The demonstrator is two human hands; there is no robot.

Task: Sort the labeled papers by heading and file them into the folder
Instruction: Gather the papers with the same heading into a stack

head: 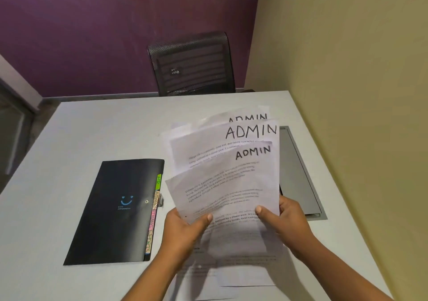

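The left hand [185,228] and the right hand [284,219] meet at lower centre of the frame, each closed on the bottom edge of a fanned sheaf of papers [227,177], thumbs on the front sheet and fingers hidden behind. The sheets are lifted off the table and tilt away from the camera; three of them show the handwritten heading ADMIN at their upper right corners, stepped one behind another (the rearmost heading is cut off by the sheet in front). More printed papers [243,270] lie flat on the white table [81,133] under the wrists, in shadow. Just left of the held sheaf lies a closed black folder [115,210] with a small blue smile mark on its cover and coloured index tabs [154,212] along its right edge. A grey panel [298,173] sits in the table at right, partly behind the papers. A black mesh chair [192,64] stands beyond the table's far edge, against the purple wall [92,27].
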